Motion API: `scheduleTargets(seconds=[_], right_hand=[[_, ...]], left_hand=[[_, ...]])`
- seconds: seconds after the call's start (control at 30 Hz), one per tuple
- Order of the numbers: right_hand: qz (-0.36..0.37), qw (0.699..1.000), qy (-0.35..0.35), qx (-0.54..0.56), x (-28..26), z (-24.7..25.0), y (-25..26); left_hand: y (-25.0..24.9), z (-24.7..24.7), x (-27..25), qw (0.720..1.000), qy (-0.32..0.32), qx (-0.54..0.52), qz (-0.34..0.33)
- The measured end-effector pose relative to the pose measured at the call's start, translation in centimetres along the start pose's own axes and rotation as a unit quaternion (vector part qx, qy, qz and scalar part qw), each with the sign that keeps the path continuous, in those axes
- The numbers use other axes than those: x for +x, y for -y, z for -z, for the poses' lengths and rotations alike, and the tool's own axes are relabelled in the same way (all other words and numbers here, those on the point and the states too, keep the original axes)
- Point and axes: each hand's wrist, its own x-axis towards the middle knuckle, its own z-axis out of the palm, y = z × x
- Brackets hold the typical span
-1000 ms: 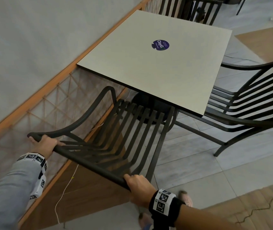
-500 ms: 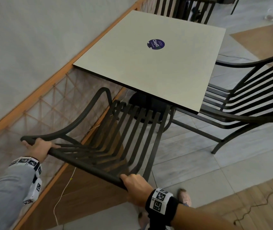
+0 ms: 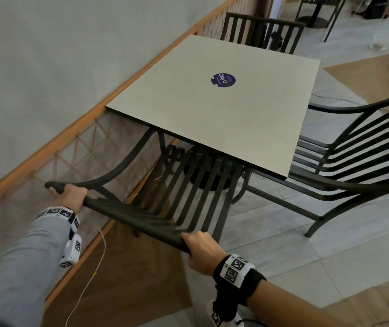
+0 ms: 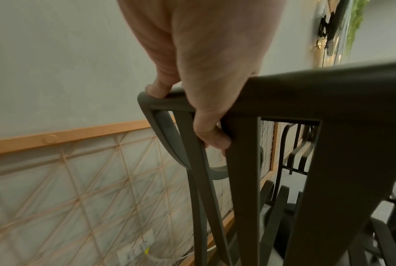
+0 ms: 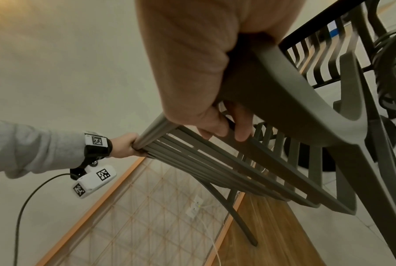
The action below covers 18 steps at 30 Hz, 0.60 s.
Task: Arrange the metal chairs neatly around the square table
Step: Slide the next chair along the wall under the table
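Both hands grip the top rail of the near metal chair (image 3: 188, 185): the left hand (image 3: 68, 195) has its fingers curled round the rail's left end, the right hand (image 3: 200, 251) round its right end. The seat's front is already under the near edge of the square table (image 3: 212, 114). By the look of it this chair is nearly in place; the far chair (image 3: 259, 31) looks tucked in, while the right chair (image 3: 354, 156) sits askew and probably needs straightening.
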Motion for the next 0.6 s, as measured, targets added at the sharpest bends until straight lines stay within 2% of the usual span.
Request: scheduleTargets(seconds=[0.1,0.13,0.2,0.27,0.33,0.4,0.53,0.6], right_hand=[[-0.011,1.000,-0.015,0.008,1.2,0.9,-1.1],[-0.015,1.000,-0.016,0.008,1.6,1.2,-1.6],[-0.019,1.000,-0.018,0.011,2.4,1.8,-2.4],[-0.022,0.999,-0.023,0.012,3.1,2.1,-3.0],[-0.023,0.999,-0.023,0.019,3.5,2.1,-3.2],[-0.025,0.999,-0.026,0.018,3.8,2.3,-3.2],[-0.018,0.999,-0.040,0.005,4.6,2.5,-3.5],[-0.014,0.999,-0.040,-0.001,4.7,2.2,-3.6]], left_hand=[[-1.2,-1.1,1.1,0.999,-0.001,-0.045,-0.004],[-1.1,-2.2,2.9,0.997,-0.005,-0.076,-0.001],[-1.6,-3.6,3.4,0.993,0.031,-0.101,-0.047],[-3.7,-3.5,0.6,0.991,0.020,-0.028,-0.126],[-4.5,-3.9,0.0,0.988,-0.019,0.006,-0.154],[-5.1,-4.0,-1.2,0.972,-0.044,0.114,-0.200],[-5.6,-4.3,-2.7,0.954,-0.076,0.176,-0.231],[-5.8,-4.4,-3.8,0.954,-0.093,0.159,-0.236]])
